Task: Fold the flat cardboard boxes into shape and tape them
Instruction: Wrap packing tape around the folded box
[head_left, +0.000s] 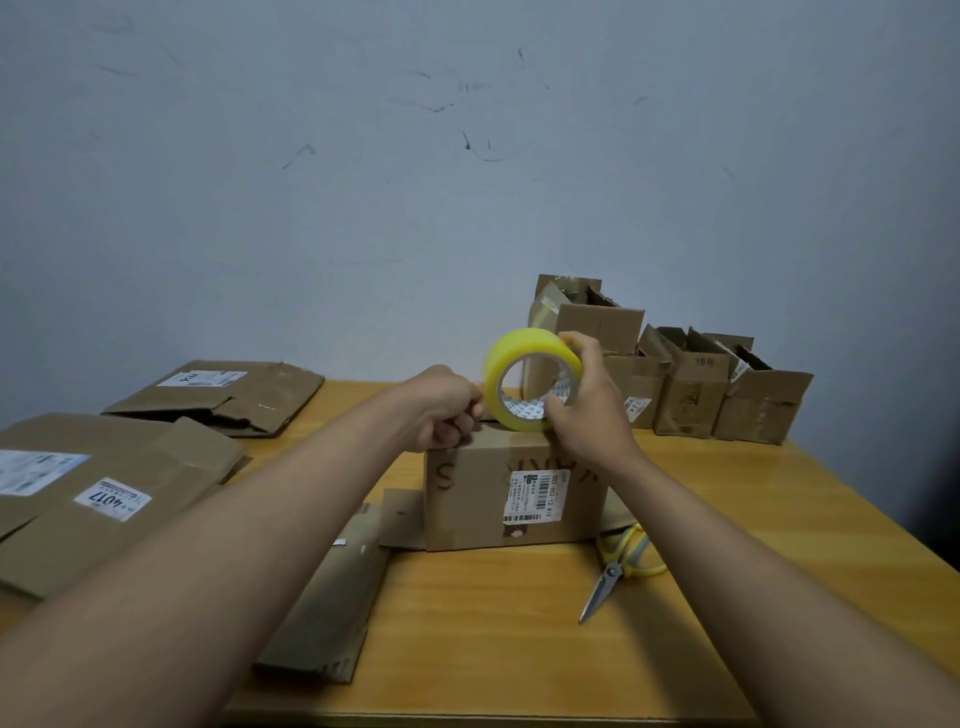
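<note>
Head view — scene: a folded-up cardboard box (514, 493) stood on the wooden surface (519, 623) at centre, its label facing the camera.
Tape: a yellow tape roll (532, 379) was held upright just above the box's top edge, its open core facing the camera.
Right hand: the right hand (587, 400) lay at 3 o'clock of the roll, its grip wrapped round the roll, fingers over the outer rim and at least one reaching into the core.
Left hand: the left hand (447, 410) lay at 9 o'clock of the roll, touching it — its grip was narrow, fingers curled and pinched at the roll's edge, seemingly on the tape's free end, though the tape itself was too clear to make out.
Key relation: the box top sat at 6 o'clock of both hands, just beneath them; its long axis ran from 9 to 3 o'clock, so drawing tape off would likely follow that line, with the left hand anchoring the end.
Other stock: flat boxes (104, 483) lay at 9 o'clock of the box, finished boxes (691, 384) stood at 1 o'clock by the wall.
Tool: scissors (618, 566) lay at 4 o'clock of the box, nearer the right hand.
</note>
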